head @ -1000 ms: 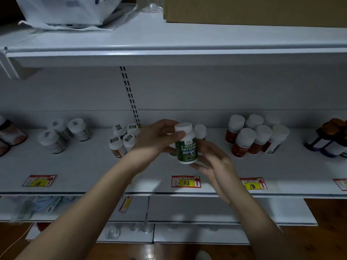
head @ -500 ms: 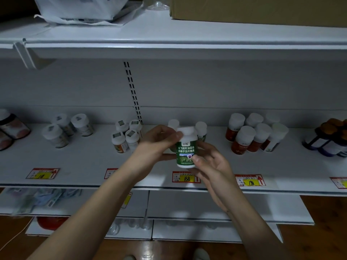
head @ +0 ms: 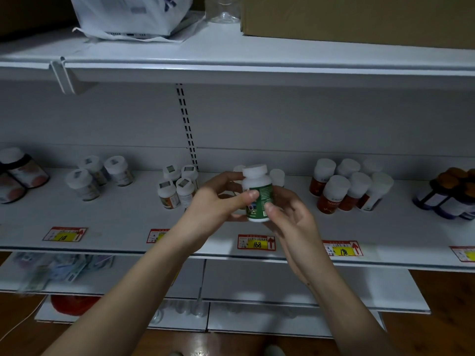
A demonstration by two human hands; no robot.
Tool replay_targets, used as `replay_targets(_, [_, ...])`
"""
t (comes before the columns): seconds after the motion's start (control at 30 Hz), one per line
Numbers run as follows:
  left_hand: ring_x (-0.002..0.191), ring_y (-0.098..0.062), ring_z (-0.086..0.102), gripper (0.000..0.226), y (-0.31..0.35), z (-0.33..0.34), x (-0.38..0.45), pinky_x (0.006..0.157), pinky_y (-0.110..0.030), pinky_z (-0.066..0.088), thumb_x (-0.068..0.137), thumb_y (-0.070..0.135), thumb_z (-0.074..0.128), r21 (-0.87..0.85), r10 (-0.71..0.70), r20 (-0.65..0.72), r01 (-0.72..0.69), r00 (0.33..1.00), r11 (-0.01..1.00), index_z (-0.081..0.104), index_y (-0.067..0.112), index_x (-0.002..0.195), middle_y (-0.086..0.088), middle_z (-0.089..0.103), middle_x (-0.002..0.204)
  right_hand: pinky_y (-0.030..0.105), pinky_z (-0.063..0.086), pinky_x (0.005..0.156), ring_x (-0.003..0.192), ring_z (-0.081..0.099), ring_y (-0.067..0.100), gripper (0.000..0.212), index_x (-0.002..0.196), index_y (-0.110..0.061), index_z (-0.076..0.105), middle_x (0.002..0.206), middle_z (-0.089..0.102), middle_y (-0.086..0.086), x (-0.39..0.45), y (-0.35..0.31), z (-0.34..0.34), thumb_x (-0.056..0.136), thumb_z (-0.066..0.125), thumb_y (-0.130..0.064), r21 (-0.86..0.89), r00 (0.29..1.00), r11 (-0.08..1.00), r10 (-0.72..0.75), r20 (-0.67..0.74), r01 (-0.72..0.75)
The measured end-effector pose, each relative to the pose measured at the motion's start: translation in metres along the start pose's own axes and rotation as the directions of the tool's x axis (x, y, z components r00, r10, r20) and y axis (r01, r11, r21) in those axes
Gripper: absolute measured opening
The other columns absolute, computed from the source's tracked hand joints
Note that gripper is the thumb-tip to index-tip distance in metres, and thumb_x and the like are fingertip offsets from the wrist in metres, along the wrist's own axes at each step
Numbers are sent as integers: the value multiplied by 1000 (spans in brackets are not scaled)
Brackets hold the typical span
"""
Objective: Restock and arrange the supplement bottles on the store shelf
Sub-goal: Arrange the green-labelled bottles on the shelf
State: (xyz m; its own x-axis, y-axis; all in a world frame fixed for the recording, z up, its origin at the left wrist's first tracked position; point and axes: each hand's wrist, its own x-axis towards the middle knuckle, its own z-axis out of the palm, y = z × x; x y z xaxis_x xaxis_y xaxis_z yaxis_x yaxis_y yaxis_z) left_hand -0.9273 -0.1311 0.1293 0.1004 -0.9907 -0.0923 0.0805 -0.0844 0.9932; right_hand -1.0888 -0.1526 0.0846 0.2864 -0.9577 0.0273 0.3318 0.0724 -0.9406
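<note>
Turned between both hands, the white-capped plastic supplement bottle with the green label (head: 257, 195) now shows the label's edge and side panel, where half a second ago the printed front faced the camera squarely. It has also tilted slightly, its cap leaning left. The left hand (head: 218, 201) keeps its grip curled round the bottle, thumb lying across the label; the right hand (head: 290, 214) cups it from the other side, thumb tip pressed to the lower label and fingers behind. The bottle hangs in the air just above the front of the white metal store shelf (head: 128, 219), over the red-and-yellow price tag marked 168 (head: 257, 243). Two matching white-capped bottles (head: 277, 176) stand behind it, partly hidden. My reading is that the bottle is being rotated for inspection or facing, not yet placed; setting it down with the label forward beside its two fellows looks like the remaining step for this one.
</note>
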Motion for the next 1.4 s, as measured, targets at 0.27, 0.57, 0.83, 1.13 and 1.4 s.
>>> replay_targets(0.27, [101,-18,71,41,-1,-1,-6,71,-31,60,79,21,74,-26,-10,-11,9,1000,1000,61,7,114,-13,68,116,33,55,93,114,66,24,38,123,-9,59,117,71,9,-4,-5,0,87,68,-5,3,1000,1000,14,0,-14])
replay_targets(0.57, [97,-20,71,47,3,-2,-13,74,-40,62,75,29,74,-29,-7,-25,6,1000,1000,64,11,118,-13,66,112,25,55,88,113,65,13,40,122,-16,60,116,71,-2,-8,-10,8,87,70,0,-159,999,986,-40,32,44])
replay_targets(0.83, [110,-27,68,41,5,-3,-10,78,-43,61,83,26,70,-137,-38,-85,26,996,990,60,4,116,-14,70,112,30,56,88,111,68,20,34,123,-12,61,114,73,7,-3,-16,14,95,53,6,35,998,998,47,35,-48])
replay_targets(1.13, [103,-19,69,51,12,-3,-10,70,-33,61,74,41,71,33,-19,-31,20,999,999,66,11,115,-12,67,114,18,53,80,100,66,3,54,118,-30,58,109,66,6,-2,-20,17,80,76,3,-212,995,973,-100,-29,92])
replay_targets(1.4, [107,-23,69,51,13,-10,-9,72,-37,60,80,35,68,-85,-43,8,43,999,995,63,10,124,-11,68,118,31,55,90,111,66,14,33,122,-29,61,113,71,-2,3,-23,16,95,63,-11,-171,999,984,-42,3,42])
